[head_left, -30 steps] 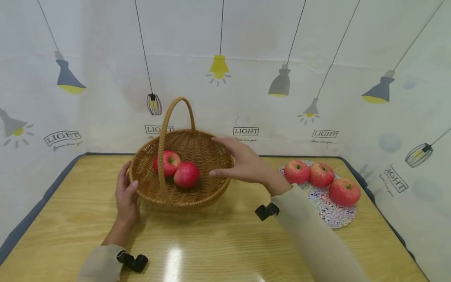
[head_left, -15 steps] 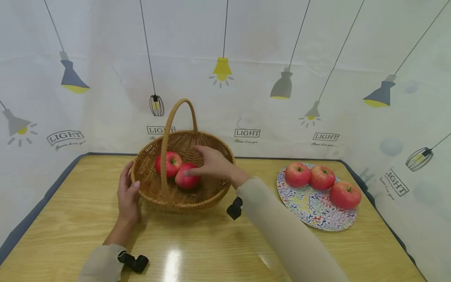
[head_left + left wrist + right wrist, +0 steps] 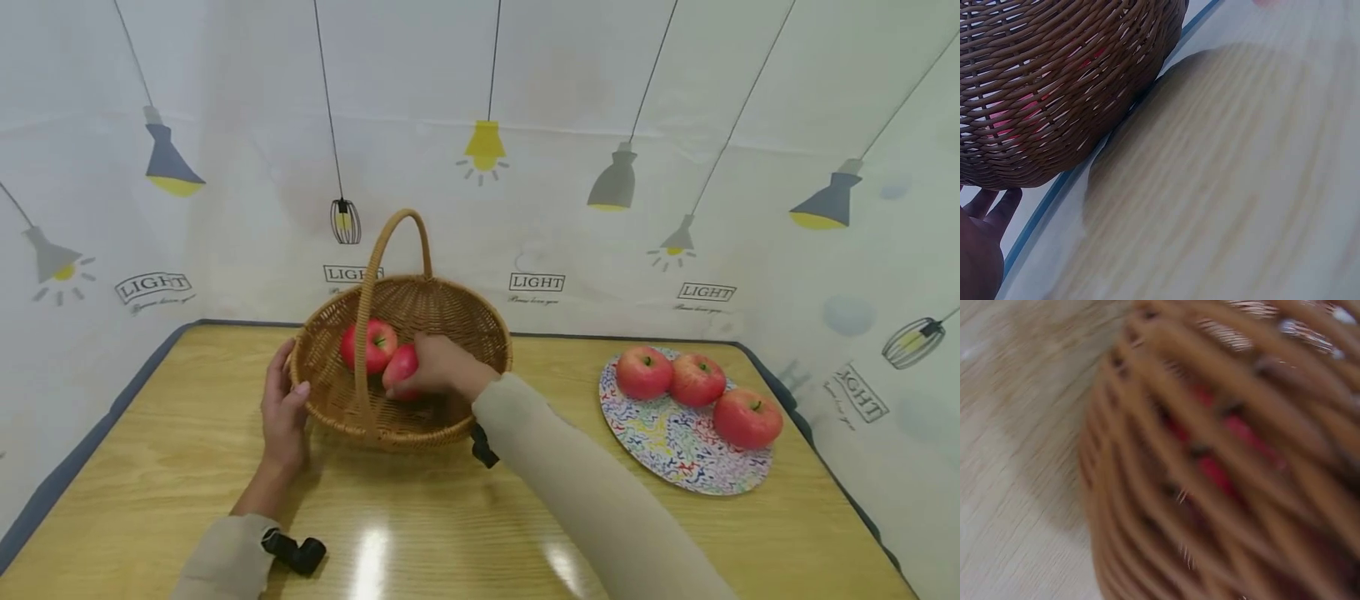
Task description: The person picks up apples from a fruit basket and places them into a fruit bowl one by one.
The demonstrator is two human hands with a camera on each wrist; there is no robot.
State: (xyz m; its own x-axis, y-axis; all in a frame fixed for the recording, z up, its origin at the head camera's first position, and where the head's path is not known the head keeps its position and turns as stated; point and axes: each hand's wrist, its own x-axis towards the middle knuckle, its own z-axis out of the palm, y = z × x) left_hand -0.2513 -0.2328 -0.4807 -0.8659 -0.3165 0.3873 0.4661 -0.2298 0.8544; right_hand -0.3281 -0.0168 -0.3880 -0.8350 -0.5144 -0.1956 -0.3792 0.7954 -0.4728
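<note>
A brown wicker basket [image 3: 468,312] with a tall arched handle sits on the table in the head view. Two red apples lie inside it. My right hand [image 3: 444,367] reaches in over the basket's right rim and grips the nearer apple [image 3: 401,367], fingers on its far right side and thumb low in front. Against that apple, behind the handle, rests the other apple [image 3: 377,340]. My left hand [image 3: 287,417] rests on the outside of the basket's left side. The left wrist view shows its fingers [image 3: 1005,209] against the weave. In the right wrist view, red shows through the wicker.
To the right lies a round, multicoloured speckled plate [image 3: 660,442] with three red apples [image 3: 697,379] along its far and right edges. The wooden table [image 3: 420,533] ends at a wall covering [image 3: 562,225] printed with lamps. Each wrist wears a black camera [image 3: 294,552].
My right hand has moved left from beside the basket's right rim, down into it, and taken hold of the nearer apple. My left hand has stayed at the basket's left side.
</note>
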